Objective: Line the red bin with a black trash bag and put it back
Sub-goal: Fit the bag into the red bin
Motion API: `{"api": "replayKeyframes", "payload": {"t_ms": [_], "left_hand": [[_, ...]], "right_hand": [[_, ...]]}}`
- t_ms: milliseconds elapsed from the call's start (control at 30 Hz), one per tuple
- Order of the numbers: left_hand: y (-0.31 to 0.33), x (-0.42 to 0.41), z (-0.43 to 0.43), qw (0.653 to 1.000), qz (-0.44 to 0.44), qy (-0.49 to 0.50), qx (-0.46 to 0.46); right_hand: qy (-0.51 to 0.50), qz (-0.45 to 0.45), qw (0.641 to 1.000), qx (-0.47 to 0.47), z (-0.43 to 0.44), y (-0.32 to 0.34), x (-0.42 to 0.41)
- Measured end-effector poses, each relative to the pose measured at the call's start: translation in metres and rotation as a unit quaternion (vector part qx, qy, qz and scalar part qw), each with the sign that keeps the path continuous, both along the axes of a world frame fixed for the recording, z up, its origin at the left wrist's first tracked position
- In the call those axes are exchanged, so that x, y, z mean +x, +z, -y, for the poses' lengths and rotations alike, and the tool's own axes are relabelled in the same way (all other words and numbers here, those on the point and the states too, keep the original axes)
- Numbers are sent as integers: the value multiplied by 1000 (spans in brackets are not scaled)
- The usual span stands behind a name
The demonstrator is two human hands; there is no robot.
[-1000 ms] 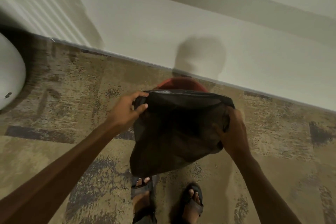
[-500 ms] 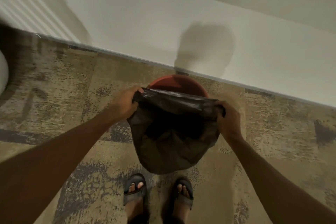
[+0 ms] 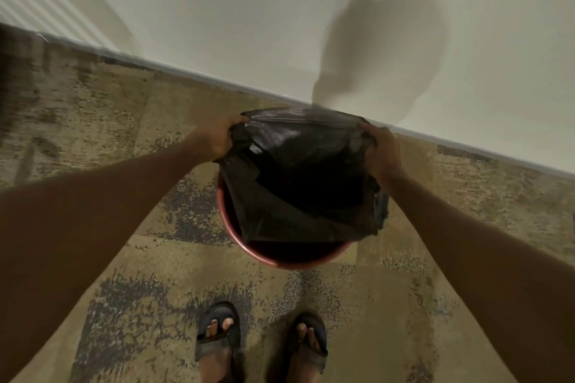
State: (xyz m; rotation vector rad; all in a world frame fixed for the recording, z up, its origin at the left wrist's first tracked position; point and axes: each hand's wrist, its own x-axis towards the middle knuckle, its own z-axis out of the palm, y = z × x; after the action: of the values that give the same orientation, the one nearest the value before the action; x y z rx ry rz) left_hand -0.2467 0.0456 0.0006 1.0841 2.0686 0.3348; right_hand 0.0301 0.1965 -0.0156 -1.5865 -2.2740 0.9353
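The red bin stands on the carpet close to the wall, and only its near rim shows. A black trash bag hangs over the bin's mouth, its body sagging into the bin and covering most of the opening. My left hand grips the bag's top edge on the left side. My right hand grips the top edge on the right. The bag's mouth is stretched between both hands above the bin's far rim.
A pale wall with a baseboard runs diagonally just behind the bin. Patterned tan and grey carpet covers the floor. My two sandalled feet stand just in front of the bin.
The bag was held in front of the bin, hiding its near side; now it sits over the bin's mouth with its body lowered inside. Both hands moved forward toward the wall.
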Motion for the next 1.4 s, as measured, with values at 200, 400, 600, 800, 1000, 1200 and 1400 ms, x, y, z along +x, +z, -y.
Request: {"api": "replayKeyframes", "payload": {"t_ms": [200, 400, 600, 800, 1000, 1200, 1400], "left_hand": [[-10, 1, -15, 999, 7, 6, -36], [-11, -1, -19, 997, 53, 40, -40], [-15, -5, -1, 991, 86, 86, -60], [-22, -9, 38, 960, 202, 193, 32], [-25, 3, 71, 949, 203, 223, 91], [-22, 11, 90, 961, 144, 202, 118], [-25, 13, 91, 974, 98, 195, 66]], "right_hand": [[1, 4, 996, -87, -20, -14, -8], [-16, 28, 983, -180, -24, -20, -5], [-23, 0, 955, -294, -17, -20, 11], [-77, -89, 931, -344, -2, -17, 34], [-116, -118, 898, -409, 25, -15, 66], [-164, -159, 910, -346, 51, -17, 93], [-209, -240, 889, -329, 54, -13, 101]]}}
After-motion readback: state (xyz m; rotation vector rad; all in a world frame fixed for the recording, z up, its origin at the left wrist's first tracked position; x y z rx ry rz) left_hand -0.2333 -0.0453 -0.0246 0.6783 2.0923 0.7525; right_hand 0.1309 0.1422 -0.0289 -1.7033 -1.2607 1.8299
